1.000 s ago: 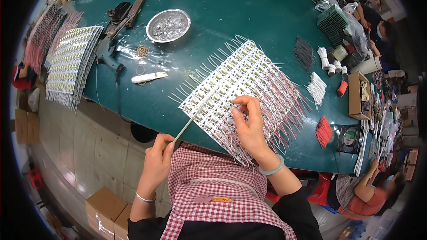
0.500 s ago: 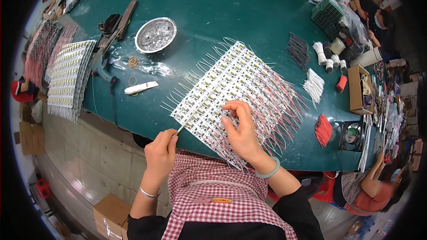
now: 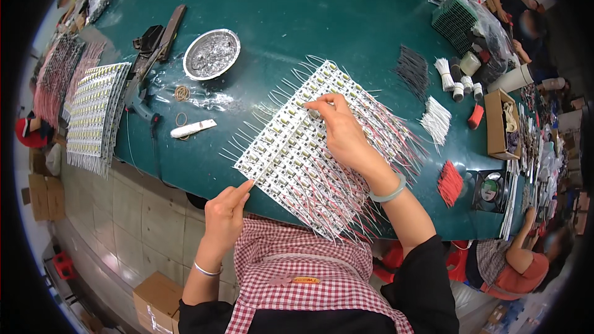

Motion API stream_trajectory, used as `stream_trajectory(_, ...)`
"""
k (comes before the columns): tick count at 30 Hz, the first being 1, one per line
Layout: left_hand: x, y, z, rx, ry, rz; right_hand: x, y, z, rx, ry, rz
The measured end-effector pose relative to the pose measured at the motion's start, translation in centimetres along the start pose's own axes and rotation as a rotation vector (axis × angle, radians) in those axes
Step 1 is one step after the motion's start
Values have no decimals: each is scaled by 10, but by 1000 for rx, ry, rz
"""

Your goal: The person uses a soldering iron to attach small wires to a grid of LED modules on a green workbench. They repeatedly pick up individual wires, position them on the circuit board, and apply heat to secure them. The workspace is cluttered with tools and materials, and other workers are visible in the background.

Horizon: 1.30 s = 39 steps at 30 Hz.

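A white panel of small circuit boards (image 3: pixel 265 159) lies slanted on the table in front of me, with rows of yellowish-green parts. Bare white wires stick out along its upper left side, and red and white wires fan out on its right. Along one row runs a thin pale stick (image 3: pixel 279 152). My left hand (image 3: pixel 226 213) is closed at the panel's lower left edge, fingertips on the stick's near end. Over the panel's upper middle, my right hand (image 3: pixel 343 133) has thumb and index finger pinched together against the boards; whatever lies between them is hidden.
A metal bowl (image 3: pixel 211 54), a glue gun (image 3: pixel 141 108) and a white-handled tool (image 3: pixel 193 128) are on the left. Another stack of panels (image 3: pixel 96 114) overhangs the table's left edge. Black (image 3: pixel 413 71), white (image 3: pixel 437 120) and red tube bundles (image 3: pixel 450 184) lie to the right. Co-workers sit at the right.
My right hand has moved up and away over the panel, from open fingers to a pinch. My left hand has shifted slightly toward the panel's edge. The panel has turned a little.
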State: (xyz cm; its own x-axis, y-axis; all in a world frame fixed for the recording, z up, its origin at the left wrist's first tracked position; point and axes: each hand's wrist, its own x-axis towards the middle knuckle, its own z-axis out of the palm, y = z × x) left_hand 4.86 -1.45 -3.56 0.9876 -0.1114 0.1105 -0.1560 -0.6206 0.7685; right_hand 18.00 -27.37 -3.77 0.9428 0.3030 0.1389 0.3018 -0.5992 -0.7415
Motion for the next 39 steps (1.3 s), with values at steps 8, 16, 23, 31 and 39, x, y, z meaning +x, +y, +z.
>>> stream_trajectory(8,3,-5,-2,-73,-113,-78,7,5,-1,-2,-62,37)
stream_trajectory(16,2,17,7,52,13,-91,5,8,2,9,15,-51)
stream_trajectory(23,2,19,11,2,19,-62,3,3,-2,21,-35,-2)
stream_trajectory(31,1,16,17,32,23,-18,1,7,4,-7,29,-59)
stream_trajectory(39,5,14,11,40,-77,20,0,17,1,283,178,6)
